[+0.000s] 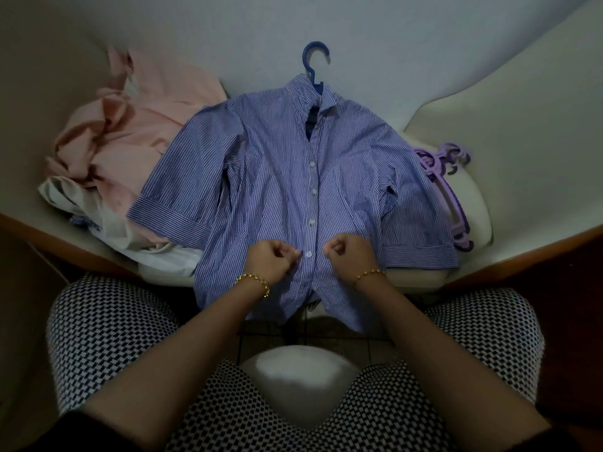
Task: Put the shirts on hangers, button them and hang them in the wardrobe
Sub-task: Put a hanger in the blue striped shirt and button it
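A blue-and-white striped shirt (270, 177) lies face up on the white bed (489, 141), its hem hanging over the near edge. It is on a blue hanger (314, 65), whose hook sticks out past the open collar. White buttons run down the front placket and look fastened from the chest down. My left hand (272, 257) and my right hand (350, 252) sit curled on either side of the lowest visible button (308, 254). Each hand pinches the shirt front beside the placket.
A heap of pink shirts (146, 125) and white garments (98, 203) lies on the bed to the left of the striped shirt. Several purple hangers (447, 190) are stacked at the right. The wooden bed frame (522, 259) runs along the near edge.
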